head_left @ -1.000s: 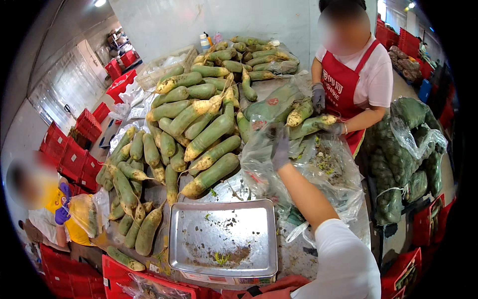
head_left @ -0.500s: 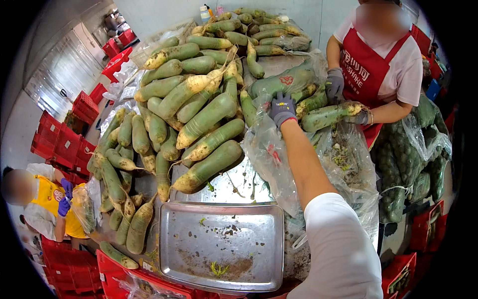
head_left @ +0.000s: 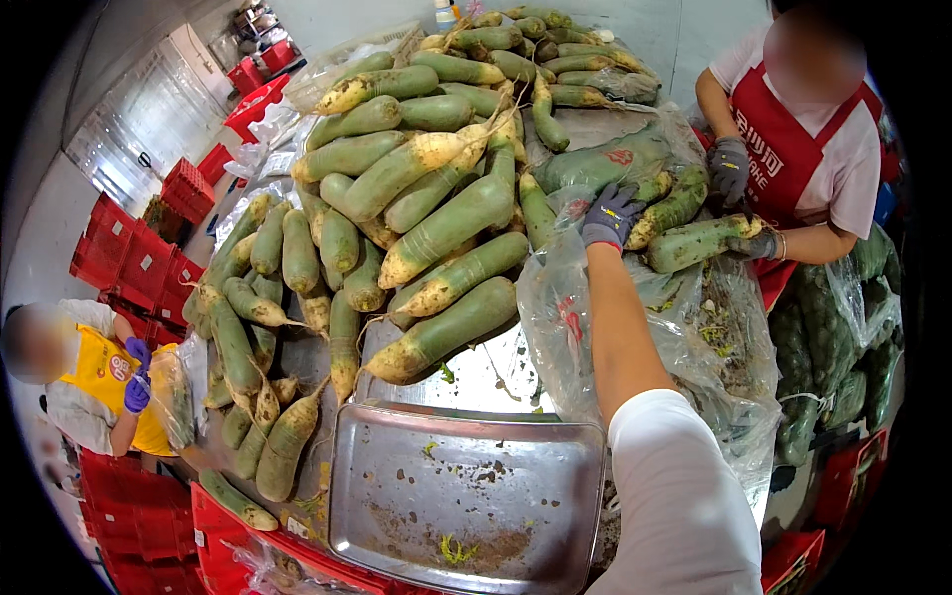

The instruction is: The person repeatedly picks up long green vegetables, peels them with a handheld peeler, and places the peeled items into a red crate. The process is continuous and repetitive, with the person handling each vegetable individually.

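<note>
My right hand (head_left: 612,215), in a grey glove, reaches across the table at the upper right. Its fingers are spread over the edge of a clear plastic bag (head_left: 555,307), touching the tip of a green radish (head_left: 652,187). Another green radish (head_left: 677,206), dirty with soil, lies just beyond it. A co-worker in a red apron has one gloved hand (head_left: 756,243) on the end of a large green radish (head_left: 694,245); the co-worker's other gloved hand (head_left: 730,171) hangs by the bag. My left hand is out of view.
A big heap of green radishes (head_left: 446,223) covers the table's left and back. In front lies a metal tray (head_left: 471,421) with soil and leaf scraps. Red crates (head_left: 139,258) stand at the left. Mesh bags (head_left: 828,347) are at the right. Another person in yellow (head_left: 104,377) stands left.
The view has shifted, so the table's contents sit further right and lower. My right hand stays at the bag's edge, now closer to the tip of the radish.
</note>
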### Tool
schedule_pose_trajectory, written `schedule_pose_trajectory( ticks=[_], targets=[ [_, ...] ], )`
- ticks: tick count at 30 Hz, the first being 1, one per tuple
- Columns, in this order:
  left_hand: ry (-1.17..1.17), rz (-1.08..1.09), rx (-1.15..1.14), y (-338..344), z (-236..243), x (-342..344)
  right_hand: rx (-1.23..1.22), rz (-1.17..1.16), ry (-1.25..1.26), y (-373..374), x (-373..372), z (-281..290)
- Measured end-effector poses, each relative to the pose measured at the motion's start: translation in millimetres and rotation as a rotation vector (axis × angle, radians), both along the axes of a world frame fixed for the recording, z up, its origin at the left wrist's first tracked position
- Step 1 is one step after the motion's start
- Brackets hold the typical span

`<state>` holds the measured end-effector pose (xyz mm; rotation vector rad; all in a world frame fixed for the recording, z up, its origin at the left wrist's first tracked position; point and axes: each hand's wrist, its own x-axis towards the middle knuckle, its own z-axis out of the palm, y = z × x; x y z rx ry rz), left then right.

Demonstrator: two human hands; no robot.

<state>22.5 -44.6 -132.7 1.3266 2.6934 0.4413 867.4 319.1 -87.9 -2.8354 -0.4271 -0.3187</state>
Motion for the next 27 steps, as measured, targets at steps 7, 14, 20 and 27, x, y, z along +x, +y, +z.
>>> schedule_pose_trajectory(
  ticks=[7, 14, 20, 27],
  targets=[
    [-0.042, -0.024, 0.118, -18, -15, -16, 0.077, 0.071, -0.154, -16, 4, -16],
    [-0.244, 0.092, -0.135, -17, -29, -33, 0.185, 0.130, -0.038, -60, -30, 39],
    [-0.084, 0.037, -0.050, 14, -11, 24, 1.601, 0.242, 0.709, -172, -52, 93],
    [0.019, -0.011, -0.014, 24, -8, 50, 2.036, 0.484, 1.418, -327, -147, 120]
  ],
)
